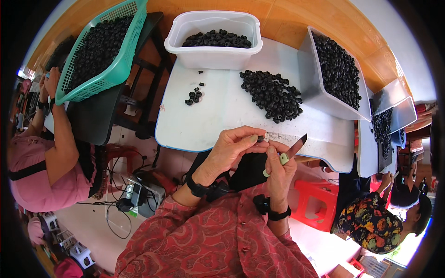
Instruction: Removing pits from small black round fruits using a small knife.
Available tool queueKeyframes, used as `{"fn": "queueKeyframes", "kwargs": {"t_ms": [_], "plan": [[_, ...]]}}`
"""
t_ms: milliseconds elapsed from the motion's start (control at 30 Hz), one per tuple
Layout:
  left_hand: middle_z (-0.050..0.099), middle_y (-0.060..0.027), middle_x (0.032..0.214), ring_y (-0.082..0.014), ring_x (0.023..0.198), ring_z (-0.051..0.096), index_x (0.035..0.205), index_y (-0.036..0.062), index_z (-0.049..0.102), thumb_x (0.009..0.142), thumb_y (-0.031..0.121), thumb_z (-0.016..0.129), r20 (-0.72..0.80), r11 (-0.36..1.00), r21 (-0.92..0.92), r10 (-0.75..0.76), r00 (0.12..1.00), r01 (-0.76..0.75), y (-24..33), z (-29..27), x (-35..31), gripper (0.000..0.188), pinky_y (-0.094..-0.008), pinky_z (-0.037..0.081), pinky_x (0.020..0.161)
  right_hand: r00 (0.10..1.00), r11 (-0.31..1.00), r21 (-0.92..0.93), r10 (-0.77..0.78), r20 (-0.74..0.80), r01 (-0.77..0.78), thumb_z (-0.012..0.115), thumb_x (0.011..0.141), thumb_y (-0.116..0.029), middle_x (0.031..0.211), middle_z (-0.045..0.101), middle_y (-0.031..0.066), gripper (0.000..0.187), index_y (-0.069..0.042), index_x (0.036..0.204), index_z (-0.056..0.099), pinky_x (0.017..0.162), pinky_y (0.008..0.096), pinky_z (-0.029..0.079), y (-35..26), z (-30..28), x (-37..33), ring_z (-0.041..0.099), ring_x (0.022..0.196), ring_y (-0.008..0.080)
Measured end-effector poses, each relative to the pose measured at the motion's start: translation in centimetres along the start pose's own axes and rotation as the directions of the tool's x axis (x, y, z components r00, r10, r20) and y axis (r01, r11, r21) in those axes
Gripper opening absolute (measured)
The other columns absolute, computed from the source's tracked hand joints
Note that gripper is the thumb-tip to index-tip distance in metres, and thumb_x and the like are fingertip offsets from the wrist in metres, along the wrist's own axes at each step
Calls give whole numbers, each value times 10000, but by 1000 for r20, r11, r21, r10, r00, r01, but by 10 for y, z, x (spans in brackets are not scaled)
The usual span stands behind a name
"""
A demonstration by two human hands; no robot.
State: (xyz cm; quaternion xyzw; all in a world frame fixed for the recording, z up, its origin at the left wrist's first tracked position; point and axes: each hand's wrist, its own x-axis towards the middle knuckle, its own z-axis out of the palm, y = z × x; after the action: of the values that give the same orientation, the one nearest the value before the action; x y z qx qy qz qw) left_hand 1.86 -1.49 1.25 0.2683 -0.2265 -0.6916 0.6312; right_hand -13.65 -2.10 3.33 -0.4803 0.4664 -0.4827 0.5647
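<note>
My left hand (229, 150) pinches a small black ring-shaped part (260, 138) between thumb and fingertips, just over the near edge of the white table (208, 120). Close beside it, my right hand (279, 167) is closed round a knife with a pale green handle (283, 159). Its dark-tipped blade (297, 145) points up and to the right. The fingertips of both hands nearly meet at the part. Beyond my hands lies a heap of black ring-shaped parts (271, 95), with a few more black parts (193, 97) lying apart to the left.
A white tub (213, 60) of black parts stands at the back. On the right is a grey bin (310, 69) full of them, and at left a green basket (95, 85). Co-workers sit on both sides. A red stool (315, 204) and cables (118, 204) are below.
</note>
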Motion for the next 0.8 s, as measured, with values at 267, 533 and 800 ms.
{"fn": "queueKeyframes", "kwargs": {"t_ms": [267,533,800], "plan": [[684,-100,959,-164,856,691,1129,-34,637,938,63,627,-57,998,22,-57,997,59,-11,-5,-4,214,-262,586,768,998,999,-11,45,47,-44,668,918,-73,782,627,-20,168,-33,1080,662,503,160,316,-3,2,-2,434,591,5],[677,-101,940,-157,796,666,1093,-30,642,940,69,623,-12,985,-116,-126,992,124,-18,-12,-6,183,-283,573,747,997,999,-10,51,52,-51,672,909,-66,722,602,-38,100,-31,1002,688,489,171,309,-5,2,-1,416,557,5],[664,-89,893,-156,780,663,1118,-35,621,944,66,618,-61,980,-127,-162,985,154,-19,-11,-6,201,-278,570,709,996,997,24,73,58,-75,642,936,-107,652,521,-60,84,-36,952,684,470,180,290,-1,-2,0,384,519,10]]}}
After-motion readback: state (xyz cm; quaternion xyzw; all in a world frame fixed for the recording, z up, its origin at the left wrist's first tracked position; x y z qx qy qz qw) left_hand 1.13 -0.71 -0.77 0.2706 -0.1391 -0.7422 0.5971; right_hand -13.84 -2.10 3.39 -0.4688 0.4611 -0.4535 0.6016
